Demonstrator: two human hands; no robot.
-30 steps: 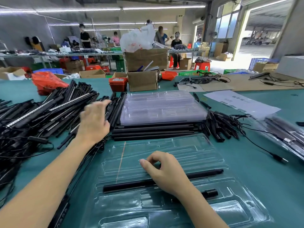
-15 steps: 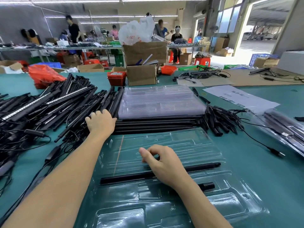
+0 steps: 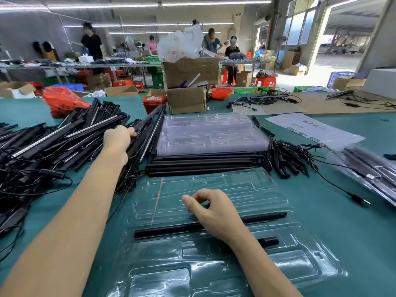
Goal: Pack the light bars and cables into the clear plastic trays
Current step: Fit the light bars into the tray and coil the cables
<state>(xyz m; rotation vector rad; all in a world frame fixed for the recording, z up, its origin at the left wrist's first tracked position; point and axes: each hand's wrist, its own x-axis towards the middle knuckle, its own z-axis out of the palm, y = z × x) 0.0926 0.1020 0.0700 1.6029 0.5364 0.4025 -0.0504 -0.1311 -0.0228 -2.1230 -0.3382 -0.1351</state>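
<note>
A: Nearest?
B: Open clear tray [image 3: 214,264] on the green tabletop [image 3: 342,211], one light bar [image 3: 257,217] seated in its groove. Right hand [image 3: 214,213] rests over that bar, fingers curled; grip on it not discernible, likely steadying.

A: Farther?
B: Left arm outstretched; left hand [image 3: 119,140] fingers wrapped around a bar in the loose bar pile [image 3: 53,142], probably the next piece. Stacked trays [image 3: 210,133] behind.
</note>
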